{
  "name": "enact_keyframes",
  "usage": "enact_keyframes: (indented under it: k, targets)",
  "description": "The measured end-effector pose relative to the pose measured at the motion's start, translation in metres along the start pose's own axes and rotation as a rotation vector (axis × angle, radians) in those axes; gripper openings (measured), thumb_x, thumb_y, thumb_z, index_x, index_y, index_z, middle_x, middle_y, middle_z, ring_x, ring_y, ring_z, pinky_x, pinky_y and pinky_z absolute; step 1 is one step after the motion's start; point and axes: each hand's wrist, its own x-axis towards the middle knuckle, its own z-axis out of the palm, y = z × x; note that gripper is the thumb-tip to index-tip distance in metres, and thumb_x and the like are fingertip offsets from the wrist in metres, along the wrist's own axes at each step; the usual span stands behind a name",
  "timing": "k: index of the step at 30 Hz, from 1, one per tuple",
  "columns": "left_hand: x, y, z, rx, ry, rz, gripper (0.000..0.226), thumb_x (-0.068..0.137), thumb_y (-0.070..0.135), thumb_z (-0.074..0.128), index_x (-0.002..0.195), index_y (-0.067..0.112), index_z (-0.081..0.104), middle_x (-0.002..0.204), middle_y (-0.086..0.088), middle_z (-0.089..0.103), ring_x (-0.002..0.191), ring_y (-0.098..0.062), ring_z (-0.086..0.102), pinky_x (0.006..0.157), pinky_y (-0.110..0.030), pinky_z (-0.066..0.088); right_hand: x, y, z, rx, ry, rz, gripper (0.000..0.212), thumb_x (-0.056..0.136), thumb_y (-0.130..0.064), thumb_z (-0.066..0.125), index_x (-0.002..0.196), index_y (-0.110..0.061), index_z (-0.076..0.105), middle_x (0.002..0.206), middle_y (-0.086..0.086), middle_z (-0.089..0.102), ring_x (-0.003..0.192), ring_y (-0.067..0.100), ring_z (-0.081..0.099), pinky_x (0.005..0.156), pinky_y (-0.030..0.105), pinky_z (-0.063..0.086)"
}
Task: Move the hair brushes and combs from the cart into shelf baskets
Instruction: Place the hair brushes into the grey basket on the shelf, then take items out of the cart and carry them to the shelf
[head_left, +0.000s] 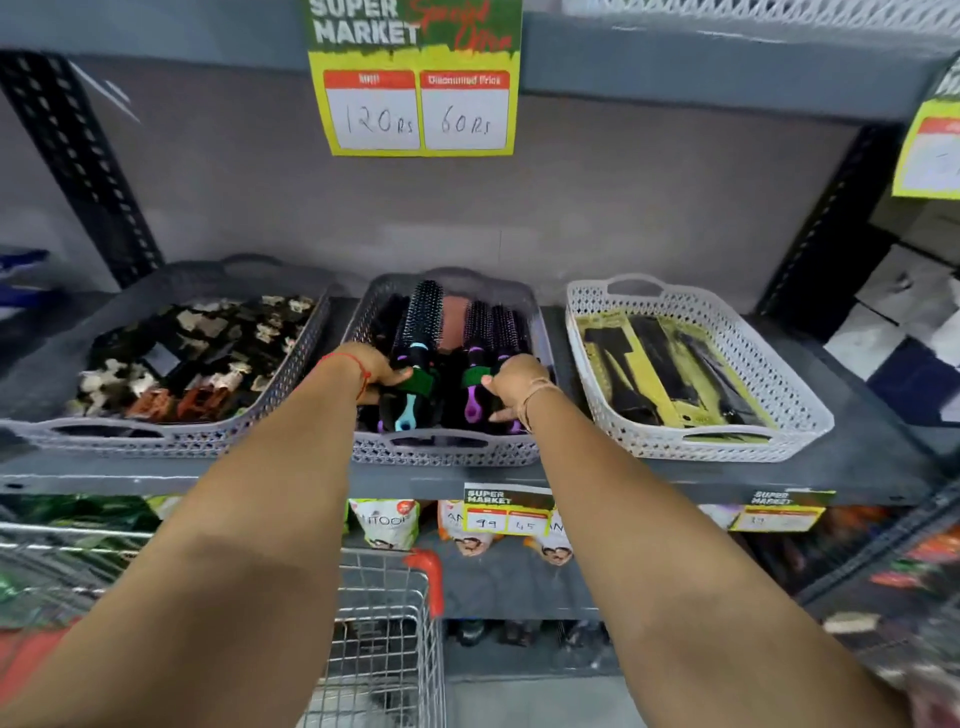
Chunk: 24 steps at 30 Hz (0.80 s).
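Your shelf (857, 457) holds three baskets; the middle basket (447, 449) is packed with round brushes (421, 332), the white basket (800, 410) with combs (670, 364). The cart (384, 639) sits below you. Your left hand (376, 371) closes on a teal-handled brush; your right hand (514, 376) curls around a purple one. Brushes are piled high here, so pushing these in could roll a neighbour over the rim onto the floor.

Supermarket aisle, price sign (415, 78) (120 Rs, discounted 60), stocked shelf baskets (696, 447), wire cart (384, 649)
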Motion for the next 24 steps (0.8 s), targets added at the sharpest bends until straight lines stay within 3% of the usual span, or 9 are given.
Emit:
enact_keyframes:
  k: [2, 6, 9, 12, 14, 16, 18, 21, 24]
  targets:
    - [-0.002, 0.004, 0.004, 0.038, 0.014, 0.003, 0.027, 0.084, 0.014, 0.066, 0.104, 0.005, 0.051, 0.096, -0.011, 0.058, 0.097, -0.020, 0.050, 0.107, -0.033, 0.042, 0.002, 0.002, 0.004, -0.093, 0.071, -0.026, 0.051, 0.084, -0.006, 0.063, 0.132, -0.001, 0.046, 0.138, 0.019, 0.049, 0.113, 0.040, 0.057, 0.085, 0.048, 0.055]
    - [0.012, -0.002, 0.004, 0.203, 0.079, -0.018, 0.050, 0.076, 0.028, 0.074, 0.107, -0.003, 0.049, 0.095, -0.012, 0.063, 0.060, -0.021, 0.061, 0.099, -0.032, 0.050, 0.002, 0.010, 0.007, -0.356, 0.237, -0.134, 0.038, 0.077, -0.021, 0.072, 0.105, 0.002, 0.061, 0.112, 0.020, 0.067, 0.100, 0.034, 0.066, 0.086, 0.041, 0.055]
    - [0.008, -0.008, 0.003, 0.226, 0.119, -0.011, 0.047, 0.073, 0.032, 0.076, 0.100, 0.000, 0.053, 0.085, -0.010, 0.066, 0.024, -0.014, 0.055, 0.073, -0.031, 0.056, -0.006, 0.011, 0.003, -0.372, 0.276, -0.135, 0.041, 0.074, -0.025, 0.075, 0.102, 0.001, 0.061, 0.108, 0.020, 0.069, 0.095, 0.036, 0.067, 0.083, 0.045, 0.056]
    - [-0.004, -0.009, 0.005, 0.267, 0.177, 0.022, 0.041, 0.071, 0.035, 0.077, 0.078, -0.002, 0.061, 0.048, -0.008, 0.063, 0.033, -0.016, 0.055, 0.052, -0.026, 0.055, -0.019, 0.008, 0.001, -0.511, 0.309, -0.183, 0.044, 0.081, -0.027, 0.068, 0.113, 0.001, 0.057, 0.116, 0.020, 0.064, 0.105, 0.036, 0.062, 0.080, 0.038, 0.049]
    - [-0.021, -0.009, 0.001, 0.438, 0.248, 0.147, 0.047, 0.076, 0.045, 0.069, 0.060, 0.002, 0.055, 0.050, -0.008, 0.060, 0.030, -0.012, 0.055, 0.040, -0.021, 0.047, -0.036, 0.004, 0.003, -0.554, 0.393, -0.275, 0.047, 0.088, -0.039, 0.055, 0.116, -0.001, 0.050, 0.117, 0.020, 0.062, 0.105, 0.036, 0.060, 0.076, 0.039, 0.047]
    - [-0.043, -0.011, -0.013, 0.602, 0.375, 0.340, 0.054, 0.082, 0.053, 0.058, 0.067, 0.000, 0.061, 0.076, -0.018, 0.070, 0.060, -0.019, 0.069, 0.061, -0.026, 0.052, -0.053, -0.005, 0.010, -0.624, 0.523, -0.421, 0.056, 0.092, -0.049, 0.037, 0.124, -0.003, 0.040, 0.118, 0.020, 0.058, 0.104, 0.037, 0.060, 0.074, 0.041, 0.048]
    - [-0.068, -0.015, -0.039, 0.524, 0.545, 0.458, 0.056, 0.087, 0.052, 0.050, 0.089, -0.001, 0.068, 0.099, -0.025, 0.070, 0.094, -0.035, 0.067, 0.081, -0.038, 0.051, -0.072, -0.020, 0.026, -0.636, 0.558, -0.592, 0.058, 0.093, -0.050, 0.031, 0.131, -0.006, 0.035, 0.123, 0.020, 0.054, 0.104, 0.037, 0.060, 0.075, 0.041, 0.049]
    - [-0.096, -0.041, -0.087, 0.234, 0.774, 0.513, 0.054, 0.093, 0.045, 0.041, 0.095, -0.003, 0.065, 0.104, -0.030, 0.068, 0.104, -0.042, 0.061, 0.087, -0.042, 0.048, -0.109, -0.052, 0.070, -0.379, 0.436, -0.931, 0.052, 0.093, -0.041, 0.041, 0.132, -0.007, 0.040, 0.130, 0.018, 0.049, 0.111, 0.036, 0.057, 0.080, 0.042, 0.049]
    - [-0.118, -0.105, -0.124, 0.002, 1.003, 0.403, 0.054, 0.097, 0.039, 0.035, 0.100, -0.006, 0.063, 0.109, -0.034, 0.064, 0.105, -0.044, 0.058, 0.085, -0.044, 0.045, -0.150, -0.067, 0.133, -0.183, 0.184, -1.153, 0.043, 0.091, -0.031, 0.047, 0.125, -0.005, 0.047, 0.122, 0.017, 0.051, 0.102, 0.029, 0.057, 0.077, 0.040, 0.049]
